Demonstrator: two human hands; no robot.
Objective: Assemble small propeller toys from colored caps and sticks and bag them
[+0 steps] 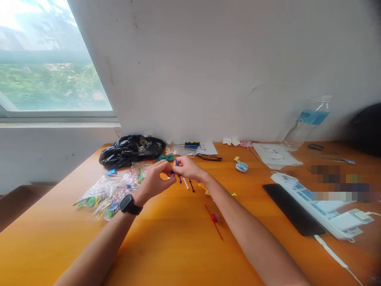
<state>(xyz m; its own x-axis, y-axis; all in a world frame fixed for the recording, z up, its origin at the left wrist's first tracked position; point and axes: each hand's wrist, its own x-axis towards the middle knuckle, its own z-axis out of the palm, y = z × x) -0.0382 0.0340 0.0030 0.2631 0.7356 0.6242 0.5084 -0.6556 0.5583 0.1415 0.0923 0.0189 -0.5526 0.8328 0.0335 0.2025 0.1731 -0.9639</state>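
Note:
My left hand (157,176), with a black watch (131,204) on its wrist, is closed in a pinch above the table. My right hand (189,169) meets it fingertip to fingertip, also pinching. Between them shows a small blue plastic piece (176,162), mostly covered by the fingers. Just below the right fingers are a blue arrow-tipped stick (180,180), a white one (186,184) and a black one (192,186). A yellow plastic piece (206,191) is partly behind my right forearm. Closer to me lies a thin red stick with a red knob (214,217).
Clear bags of colourful plastic parts (119,194) lie at left, before a black plastic bag (132,151). A screwdriver (192,144) rests on paper at the back. On the right are a tape dispenser (241,167), a black phone (293,208), a power strip (315,206) and a bottle (306,127).

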